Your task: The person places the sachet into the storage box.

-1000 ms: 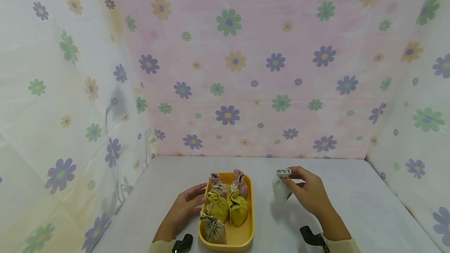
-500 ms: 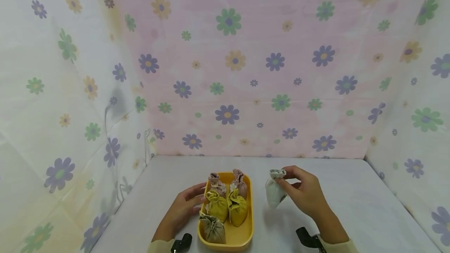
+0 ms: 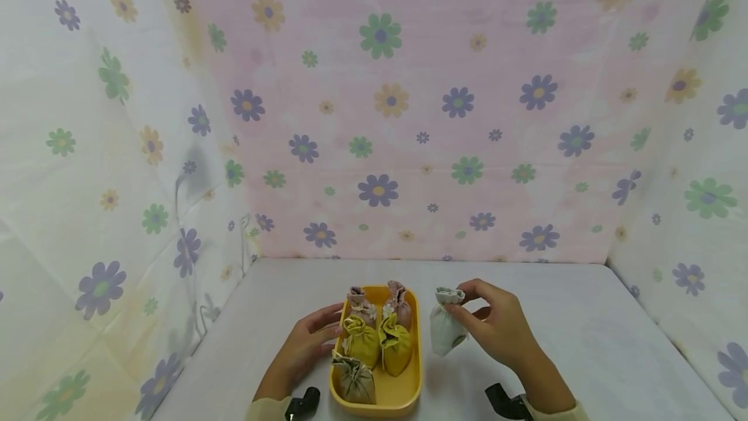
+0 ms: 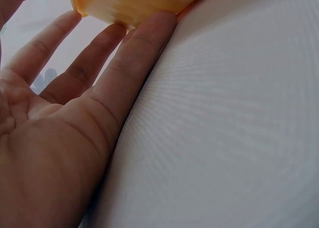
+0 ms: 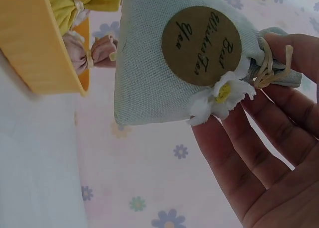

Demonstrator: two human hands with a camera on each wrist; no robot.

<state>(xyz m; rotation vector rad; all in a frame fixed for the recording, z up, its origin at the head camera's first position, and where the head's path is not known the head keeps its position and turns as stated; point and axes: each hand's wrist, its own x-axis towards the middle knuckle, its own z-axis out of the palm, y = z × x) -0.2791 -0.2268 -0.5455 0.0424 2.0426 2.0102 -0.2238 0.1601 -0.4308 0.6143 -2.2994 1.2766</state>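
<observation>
My right hand (image 3: 497, 323) pinches a pale blue-green drawstring pouch (image 3: 447, 331) by its gathered neck, holding it above the table just right of a yellow tray. In the right wrist view the pouch (image 5: 149, 63) shows a round brown label, a white cloth flower and a tied cord. My left hand (image 3: 306, 343) rests against the left side of the tray (image 3: 399, 396), fingers straight; the left wrist view has fingertips touching the tray wall (image 4: 134, 4). Inside the tray stand two pinkish pouches (image 3: 400, 307) at the back, two yellow pouches (image 3: 395, 351) in the middle and one grey-green pouch (image 3: 358, 385) front left.
A white-covered table (image 3: 543, 304) spreads around the tray. Flower-printed cloth (image 3: 380, 148) hangs behind and on both sides. A black wrist-camera mount (image 3: 507, 403) sits at my right wrist, with another camera mount (image 3: 304, 403) at my left.
My right hand has carried the pale pouch leftward, closer to the tray, and slightly nearer to me. The left hand and the tray have stayed in place.
</observation>
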